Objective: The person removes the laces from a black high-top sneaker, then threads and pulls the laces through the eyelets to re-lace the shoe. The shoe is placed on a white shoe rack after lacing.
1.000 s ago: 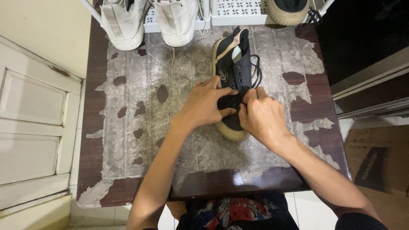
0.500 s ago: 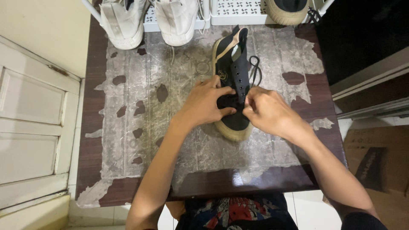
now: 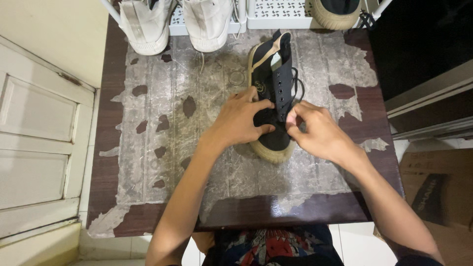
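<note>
Holding the black canvas high-top shoe with the tan rubber sole (image 3: 276,106) down, our left hand (image 3: 242,119) stays pressed on its side and front, fingers curled over the dark cloth. Our right hand (image 3: 315,130) has slid out to the right since a second ago, and now its fingertips pinch the thin black lace (image 3: 297,84) beside the row of eyelet holes. We think this means the lace is being pulled through. The shoe lies in the middle of the worn brown desk with peeling grey film (image 3: 162,148), toe toward us, its top open. Two white shoes (image 3: 177,22) sit well apart at the far edge.
</note>
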